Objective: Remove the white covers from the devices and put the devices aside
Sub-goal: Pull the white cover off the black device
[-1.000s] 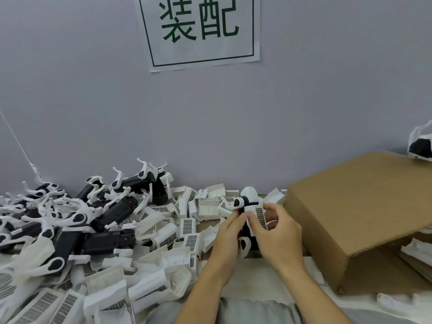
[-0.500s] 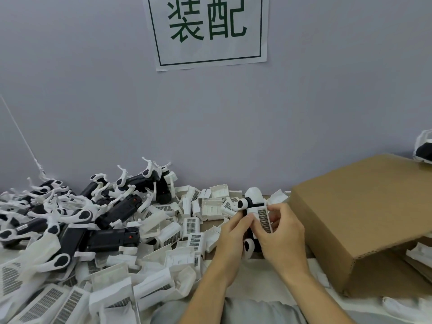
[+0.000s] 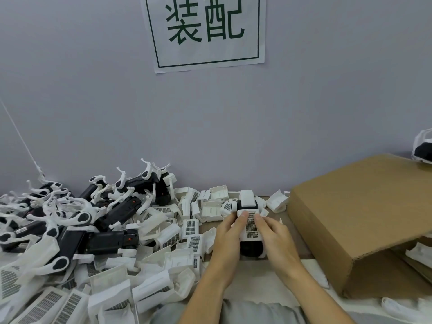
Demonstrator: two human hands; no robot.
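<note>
Both hands hold one black device (image 3: 251,247) that wears a white cover (image 3: 250,225) with a grey grille on top. My left hand (image 3: 228,237) grips its left side, thumb on the grille's upper edge. My right hand (image 3: 275,239) grips its right side, thumb on the cover too. The device lies lengthwise, pointing away from me, just above the table. Bare black devices with white curved arms (image 3: 112,216) are piled at the left. Loose white covers (image 3: 173,232) lie heaped in front of that pile.
A large brown cardboard box (image 3: 364,213) lies on its side at the right, close to my right hand. More white parts (image 3: 418,253) show in its open end. A paper sign (image 3: 205,31) hangs on the grey wall behind.
The device has turned from upright to lying flat with the grille facing up, and both hands have shifted to its sides, thumbs now on the cover.
</note>
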